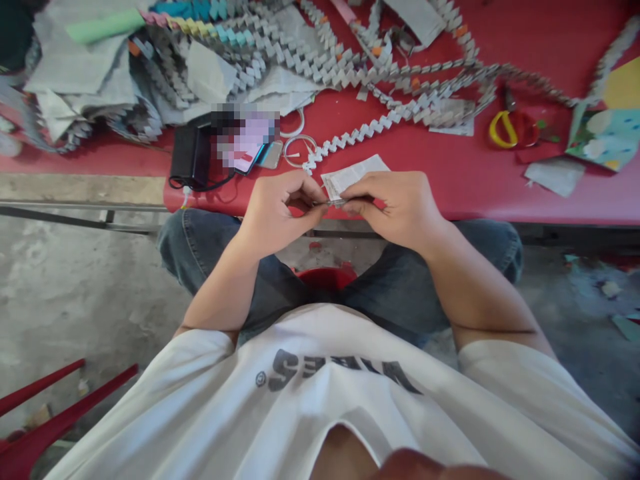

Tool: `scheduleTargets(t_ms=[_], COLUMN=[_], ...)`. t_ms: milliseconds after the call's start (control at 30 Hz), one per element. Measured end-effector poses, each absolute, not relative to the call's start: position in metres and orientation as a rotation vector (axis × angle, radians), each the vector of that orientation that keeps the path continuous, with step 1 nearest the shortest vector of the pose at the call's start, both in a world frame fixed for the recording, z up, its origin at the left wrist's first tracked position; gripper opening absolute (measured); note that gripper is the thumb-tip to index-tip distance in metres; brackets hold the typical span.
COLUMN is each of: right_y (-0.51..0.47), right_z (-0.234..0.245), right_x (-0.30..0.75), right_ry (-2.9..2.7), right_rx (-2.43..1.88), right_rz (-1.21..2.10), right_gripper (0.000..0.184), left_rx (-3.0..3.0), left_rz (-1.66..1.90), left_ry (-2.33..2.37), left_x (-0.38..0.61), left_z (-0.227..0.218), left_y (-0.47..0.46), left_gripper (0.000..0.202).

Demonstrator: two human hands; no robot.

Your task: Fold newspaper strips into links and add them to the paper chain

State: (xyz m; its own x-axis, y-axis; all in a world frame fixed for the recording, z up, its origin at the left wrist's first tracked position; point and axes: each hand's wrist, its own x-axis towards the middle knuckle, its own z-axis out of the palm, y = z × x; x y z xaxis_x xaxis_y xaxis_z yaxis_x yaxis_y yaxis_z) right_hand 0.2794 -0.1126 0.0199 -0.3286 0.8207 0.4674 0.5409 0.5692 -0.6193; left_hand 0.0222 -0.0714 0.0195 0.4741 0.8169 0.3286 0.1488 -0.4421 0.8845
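Note:
My left hand (274, 210) and my right hand (403, 205) meet over the front edge of the red table. Between their pinched fingertips is a thin, narrow strip of folded paper (333, 201), seen nearly edge-on and partly hidden by the fingers. Just behind it a printed paper piece (359, 172) lies on the table. Beyond my fingers ends a long zigzag chain of folded paper (367, 132), which runs up to the right.
A black box-shaped device (191, 157) with a cable, phones (270, 155) and a white cable (295, 143) lie left of centre. Chains and paper sheets (80, 60) cover the back. Yellow-and-red scissors (505, 130) and coloured paper (607, 137) lie right.

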Motion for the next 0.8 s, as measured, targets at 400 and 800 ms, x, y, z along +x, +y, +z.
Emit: scheduleTargets(t_ms=[400, 800], right_y=[-0.116, -0.113], right_z=[0.013, 0.012], right_x=[0.271, 0.270], right_ry=[-1.991, -1.956], right_rx=[-1.144, -1.168], right_rz=[0.440, 0.462], right_gripper=[0.023, 0.019], left_rx=[2.127, 2.143], left_rz=[0.963, 0.969], left_ry=[0.887, 0.890], left_x=[0.029, 0.029], left_z=[0.017, 0.013], left_y=[-0.066, -0.065], left_gripper=[0.014, 0.011])
